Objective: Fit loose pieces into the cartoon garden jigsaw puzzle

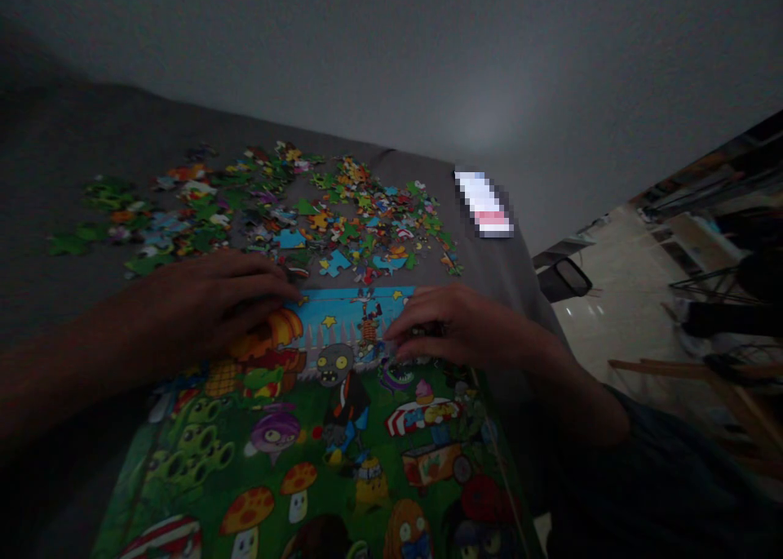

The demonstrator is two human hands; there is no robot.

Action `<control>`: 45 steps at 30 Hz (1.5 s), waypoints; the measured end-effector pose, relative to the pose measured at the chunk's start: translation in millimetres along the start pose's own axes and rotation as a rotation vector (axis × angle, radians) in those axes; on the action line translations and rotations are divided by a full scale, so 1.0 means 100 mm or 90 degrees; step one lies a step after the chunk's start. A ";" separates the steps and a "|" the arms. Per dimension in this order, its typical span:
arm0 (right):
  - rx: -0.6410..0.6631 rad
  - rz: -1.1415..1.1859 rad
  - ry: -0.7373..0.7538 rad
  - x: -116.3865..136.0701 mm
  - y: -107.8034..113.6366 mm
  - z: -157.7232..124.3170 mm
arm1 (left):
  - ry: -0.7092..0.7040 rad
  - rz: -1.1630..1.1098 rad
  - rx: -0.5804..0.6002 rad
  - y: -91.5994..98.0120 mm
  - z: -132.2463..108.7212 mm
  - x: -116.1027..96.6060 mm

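Observation:
A cartoon picture sheet or board [360, 481] with zombies, mushrooms and green plants lies in front of me, its blue upper edge facing away. My left hand [226, 298] rests over its upper left corner, fingers stretched out nearly flat, with nothing visible in them. At the upper right of the picture is my right hand [453, 322], its fingers bent and apart from the thumb, fingertips touching the surface. No piece shows in that hand, though its underside is hidden. Just beyond the board, many loose jigsaw puzzle pieces [336, 263] are spread in a heap.
Grey cloth [489, 273] covers the surface under everything. A lit phone [484, 206], its screen blurred, lies at the right beyond the pieces. A pale wall [367, 53] rises behind. Down to the right are a tiled floor [612, 322] and a wooden frame [722, 388].

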State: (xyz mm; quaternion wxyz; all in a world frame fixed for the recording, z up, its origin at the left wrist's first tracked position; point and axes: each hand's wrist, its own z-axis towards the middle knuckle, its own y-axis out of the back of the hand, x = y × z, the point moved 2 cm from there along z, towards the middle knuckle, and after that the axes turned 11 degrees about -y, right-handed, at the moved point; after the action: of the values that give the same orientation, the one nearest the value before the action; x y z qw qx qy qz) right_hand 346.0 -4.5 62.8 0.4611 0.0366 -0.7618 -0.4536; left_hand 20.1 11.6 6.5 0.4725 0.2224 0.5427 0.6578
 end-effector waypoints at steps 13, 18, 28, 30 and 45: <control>0.076 -0.124 -0.005 0.01 0.01 -0.05 | -0.012 0.007 -0.020 0.00 -0.02 0.01; 0.091 -0.131 -0.038 0.01 0.02 -0.06 | -0.012 0.003 -0.024 -0.01 -0.03 0.02; 0.109 -0.135 -0.027 0.02 0.07 -0.08 | -0.031 0.009 -0.033 0.00 -0.01 0.00; 0.113 -0.139 -0.032 0.01 0.08 -0.09 | -0.035 0.017 -0.032 -0.01 -0.01 0.01; 0.107 -0.138 -0.037 -0.02 0.11 -0.11 | -0.031 0.013 -0.029 -0.01 -0.01 0.01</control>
State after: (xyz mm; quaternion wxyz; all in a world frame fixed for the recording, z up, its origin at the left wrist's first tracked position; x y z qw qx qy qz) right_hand 359.0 -4.6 71.5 0.3823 0.1440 -0.8019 -0.4359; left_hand 18.9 11.7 4.9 0.4837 0.2334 0.5136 0.6692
